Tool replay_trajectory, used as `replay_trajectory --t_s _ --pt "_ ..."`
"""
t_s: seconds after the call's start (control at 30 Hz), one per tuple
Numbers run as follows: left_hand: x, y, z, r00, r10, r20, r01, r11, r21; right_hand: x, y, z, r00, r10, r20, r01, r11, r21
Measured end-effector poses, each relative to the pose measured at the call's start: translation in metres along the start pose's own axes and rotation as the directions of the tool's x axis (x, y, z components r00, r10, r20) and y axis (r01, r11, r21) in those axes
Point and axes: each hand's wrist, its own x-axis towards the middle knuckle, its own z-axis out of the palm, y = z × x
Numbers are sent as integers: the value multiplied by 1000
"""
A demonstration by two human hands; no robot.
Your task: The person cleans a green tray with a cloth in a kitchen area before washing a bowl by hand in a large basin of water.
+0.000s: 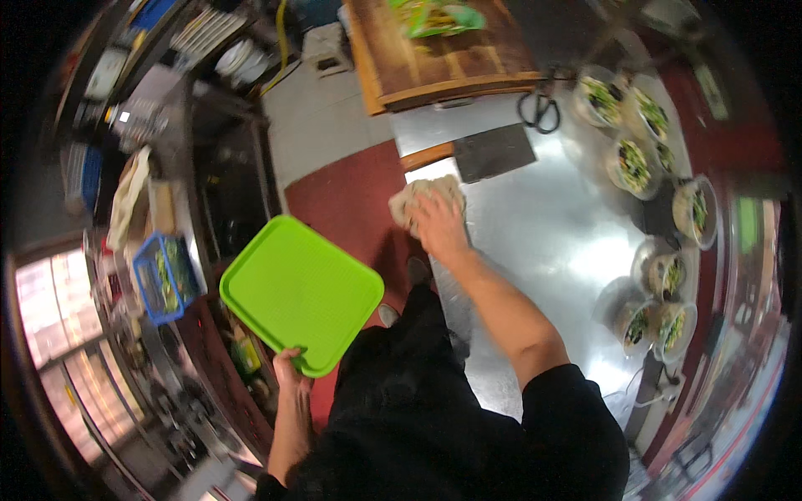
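Observation:
My left hand (pixel 292 371) grips the bottom corner of a bright green plastic tray (pixel 301 291), thumb on top. The tray is held over the red floor mat and nothing lies on it. My right hand (pixel 437 227) is spread on a bunched beige cloth (pixel 401 203) at the left edge of the stainless steel table (pixel 526 232). The fingertips press into the cloth. Just beyond the cloth lies the broad dark blade of a cleaver (pixel 495 153) with a wooden handle (pixel 428 156). Black-handled scissors (pixel 539 113) lie further back.
Several clear plastic bowls of chopped vegetables (pixel 630 166) stand along the table's right side. A wooden board (pixel 451 69) at the back bears a green bag (pixel 438 19). On the left counter stands a blue basket (pixel 164 275) with greens. A red mat (pixel 341 194) covers the floor between.

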Motion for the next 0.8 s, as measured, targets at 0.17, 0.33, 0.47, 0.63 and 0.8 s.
replay_trajectory --t_s 0.17,0.33,0.47,0.63,0.8 --pt "29 0 -44 999 -26 34 29 996 -89 -55 -43 -9 957 -184 226 167 982 92" --pt "26 -1 -84 990 62 124 -38 982 -185 -154 -42 -53 977 -149 152 128 982 139" --pt "19 -9 -115 971 99 217 -40 965 -259 -150 -41 -60 949 309 64 -316 926 207" --pt "8 -27 -163 929 196 315 -89 942 -323 -52 -203 -48 992 -49 115 -28 807 590" --pt "-14 -53 -221 899 276 340 -157 928 -337 -53 -417 3 556 -830 47 649 469 599"
